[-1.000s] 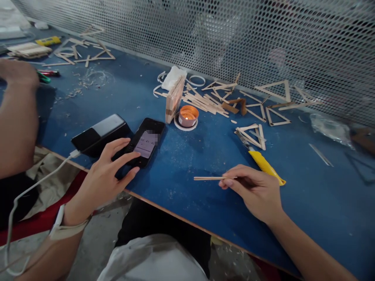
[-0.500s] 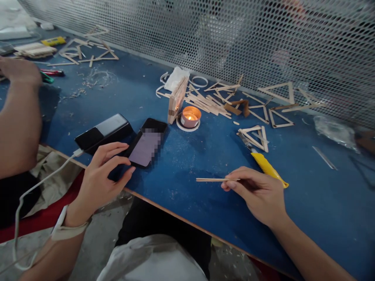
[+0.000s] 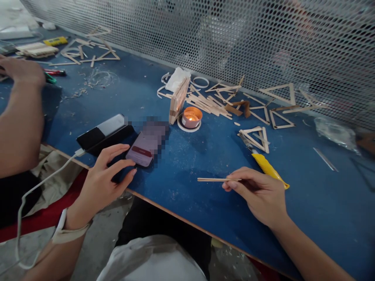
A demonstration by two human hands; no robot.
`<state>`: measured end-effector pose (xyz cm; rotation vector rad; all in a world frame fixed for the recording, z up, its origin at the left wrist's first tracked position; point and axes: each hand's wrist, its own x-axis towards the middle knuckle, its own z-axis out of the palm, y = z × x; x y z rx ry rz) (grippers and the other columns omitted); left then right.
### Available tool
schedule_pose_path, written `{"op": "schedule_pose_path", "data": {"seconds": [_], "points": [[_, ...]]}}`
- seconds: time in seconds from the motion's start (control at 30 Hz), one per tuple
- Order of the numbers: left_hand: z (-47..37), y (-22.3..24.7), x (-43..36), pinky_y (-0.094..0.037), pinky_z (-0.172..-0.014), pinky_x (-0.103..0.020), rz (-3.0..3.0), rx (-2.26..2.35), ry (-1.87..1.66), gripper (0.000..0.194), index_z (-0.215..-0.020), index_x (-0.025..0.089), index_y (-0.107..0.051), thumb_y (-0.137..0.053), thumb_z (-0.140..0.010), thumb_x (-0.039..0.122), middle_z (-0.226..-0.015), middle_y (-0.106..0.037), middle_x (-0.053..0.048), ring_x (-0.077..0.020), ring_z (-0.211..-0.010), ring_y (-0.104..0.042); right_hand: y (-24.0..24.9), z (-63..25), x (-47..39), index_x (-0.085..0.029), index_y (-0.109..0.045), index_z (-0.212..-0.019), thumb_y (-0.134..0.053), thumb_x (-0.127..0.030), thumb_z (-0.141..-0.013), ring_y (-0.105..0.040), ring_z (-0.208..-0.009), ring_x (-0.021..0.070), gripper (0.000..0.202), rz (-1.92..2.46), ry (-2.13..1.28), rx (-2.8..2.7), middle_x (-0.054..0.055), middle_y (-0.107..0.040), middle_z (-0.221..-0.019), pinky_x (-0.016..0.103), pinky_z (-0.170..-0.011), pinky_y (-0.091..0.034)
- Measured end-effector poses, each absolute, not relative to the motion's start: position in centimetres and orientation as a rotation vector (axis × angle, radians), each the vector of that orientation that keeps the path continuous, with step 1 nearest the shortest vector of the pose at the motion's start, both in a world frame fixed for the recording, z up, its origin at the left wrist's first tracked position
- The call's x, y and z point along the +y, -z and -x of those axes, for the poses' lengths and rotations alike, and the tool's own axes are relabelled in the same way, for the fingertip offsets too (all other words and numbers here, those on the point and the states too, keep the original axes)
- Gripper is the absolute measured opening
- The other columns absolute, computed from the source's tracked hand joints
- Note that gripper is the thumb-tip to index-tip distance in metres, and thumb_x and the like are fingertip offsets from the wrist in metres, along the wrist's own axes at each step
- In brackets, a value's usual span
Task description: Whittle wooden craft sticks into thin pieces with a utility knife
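My left hand is open, its fingers apart at the lower edge of a smartphone that lies lit on the blue table. Between thumb and fingers, my right hand pinches thin wooden sticks, pressed together and pointing left. Just behind that hand lies a yellow-handled utility knife, its blade end touching a small triangle of craft sticks. A power bank with a white cable sits left of the phone.
A lit candle in a tin burns beside an upright stack of craft sticks. Loose sticks and triangle frames lie along the mesh screen. Another person's arm rests at left; a plastic bag lies at right.
The phone's screen now shows a dark red band near its bottom and looks lit over more of its area. Both hands have stayed almost in place.
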<state>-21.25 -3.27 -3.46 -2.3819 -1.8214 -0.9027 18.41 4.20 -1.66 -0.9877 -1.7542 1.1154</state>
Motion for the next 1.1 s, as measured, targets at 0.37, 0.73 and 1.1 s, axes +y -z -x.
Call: {"op": "schedule_pose_path", "data": {"seconds": [0.37, 0.73, 1.1], "points": [[21.0, 2.8, -2.3, -0.052, -0.115, -0.062, 2.466, -1.812, 0.675, 0.029, -0.130, 0.025, -0.063, -0.063, -0.101, 0.028, -0.159, -0.043, -0.018, -0.0400, -0.145, -0.052, 1.4, -18.3, 4.2, -0.027, -0.081, -0.096, -0.076, -0.017, -0.095, -0.075, -0.070, 0.0158, 0.011, 0.982, -1.119, -1.759, 0.002, -0.077, -0.083, 0.026, -0.063, -0.065], [20.3, 1.8, -1.5, -0.054, -0.112, -0.055, 2.348, -1.992, 0.729, 0.041, -0.143, 0.023, -0.049, -0.054, -0.106, 0.042, -0.152, -0.051, -0.017, -0.0362, -0.139, -0.057, 1.2, -17.9, 4.3, -0.024, -0.081, -0.091, -0.078, -0.022, -0.094, -0.075, -0.067, 0.0173, 0.005, 1.003, -1.096, -1.741, 0.004, -0.077, -0.080, 0.027, -0.059, -0.066], [19.6, 1.6, 0.0, -0.056, -0.105, -0.056, 2.346, -2.024, 0.664, 0.035, -0.124, 0.019, -0.059, -0.050, -0.107, 0.048, -0.146, -0.046, -0.019, -0.0330, -0.122, -0.063, 1.1, -17.7, 4.4, -0.025, -0.081, -0.090, -0.079, -0.021, -0.094, -0.075, -0.066, 0.0167, 0.005, 1.001, -1.098, -1.733, 0.004, -0.077, -0.079, 0.025, -0.059, -0.066]]}}
